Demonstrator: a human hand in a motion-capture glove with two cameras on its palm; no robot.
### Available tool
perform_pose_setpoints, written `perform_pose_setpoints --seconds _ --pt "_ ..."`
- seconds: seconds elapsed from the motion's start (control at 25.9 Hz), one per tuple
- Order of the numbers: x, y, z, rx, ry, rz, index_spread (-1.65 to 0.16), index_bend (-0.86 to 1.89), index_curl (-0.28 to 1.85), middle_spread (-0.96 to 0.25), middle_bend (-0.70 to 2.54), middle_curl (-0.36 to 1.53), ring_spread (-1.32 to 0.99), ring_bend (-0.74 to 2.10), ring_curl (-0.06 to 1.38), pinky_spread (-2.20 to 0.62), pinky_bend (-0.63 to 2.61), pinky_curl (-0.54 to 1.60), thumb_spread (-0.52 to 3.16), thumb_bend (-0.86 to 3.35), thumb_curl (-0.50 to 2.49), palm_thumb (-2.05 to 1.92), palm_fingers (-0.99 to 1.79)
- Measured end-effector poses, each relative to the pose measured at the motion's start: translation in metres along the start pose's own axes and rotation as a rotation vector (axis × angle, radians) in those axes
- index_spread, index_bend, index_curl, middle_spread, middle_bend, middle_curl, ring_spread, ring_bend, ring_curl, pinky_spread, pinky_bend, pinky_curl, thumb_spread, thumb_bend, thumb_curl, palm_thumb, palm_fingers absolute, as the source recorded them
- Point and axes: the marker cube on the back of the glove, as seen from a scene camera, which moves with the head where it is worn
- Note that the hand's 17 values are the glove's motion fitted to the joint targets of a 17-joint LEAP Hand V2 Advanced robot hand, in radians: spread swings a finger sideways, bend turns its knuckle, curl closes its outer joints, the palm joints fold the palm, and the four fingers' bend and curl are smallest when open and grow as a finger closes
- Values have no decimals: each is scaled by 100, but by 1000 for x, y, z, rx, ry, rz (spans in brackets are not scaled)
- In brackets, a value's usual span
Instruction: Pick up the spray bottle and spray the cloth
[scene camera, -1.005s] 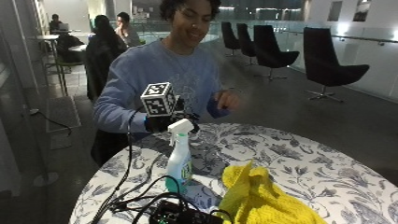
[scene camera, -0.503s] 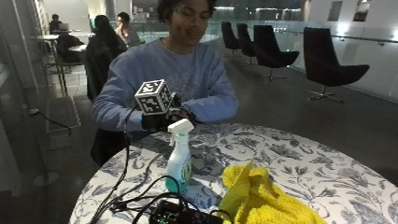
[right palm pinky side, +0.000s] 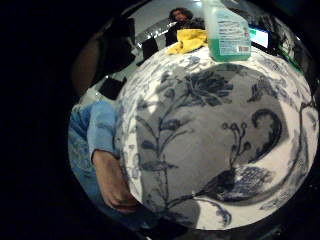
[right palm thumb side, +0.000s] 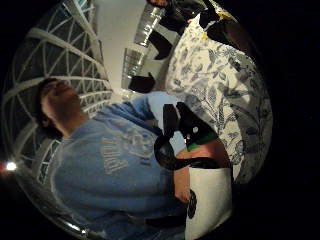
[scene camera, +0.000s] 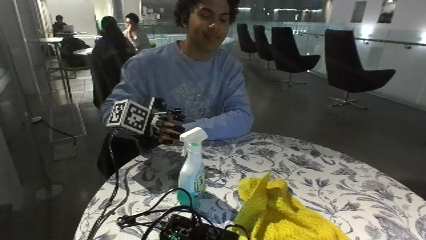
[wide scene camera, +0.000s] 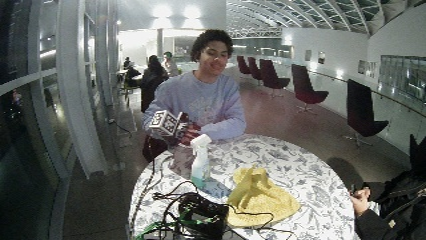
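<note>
My right hand (scene camera: 166, 129) has come down since a moment ago. It now sits low by the table (scene camera: 319, 165) edge, behind the spray bottle (scene camera: 192, 167), at about 11 o'clock from it. It is near the bottle but not touching it. I cannot tell if my fingers are apart or together. The bottle stands upright. The yellow cloth (scene camera: 283, 212) lies just beside it, at about 4 o'clock. I think the reach has started, but nothing is picked up yet.

round table w/ blue-and-white floral cloth (scene camera: 319, 165); black electronic box (scene camera: 193, 229) w/ black cables (scene camera: 143, 215) on its near edge; dark lounge chairs (scene camera: 353, 75) behind.
</note>
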Motion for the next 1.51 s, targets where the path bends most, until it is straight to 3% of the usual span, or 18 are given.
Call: perform_pose_setpoints --seconds 0.27,0.97,1.31,1.51 --pt "0 14 -3 62 -246 135 -37 15 32 -2 18 26 3 29 26 20 26 28 104 15 32 63 60" --pt "96 -99 -24 318 -127 484 -41 5 20 4 24 32 6 29 28 19 46 36 95 1 34 70 31" --pt "125 -146 -11 410 -158 500 -37 17 22 3 31 35 8 29 28 23 34 33 91 -3 34 70 31" --pt "132 -161 -8 444 -82 501 -32 13 23 -1 41 38 6 43 30 25 20 28 89 -1 35 75 55"
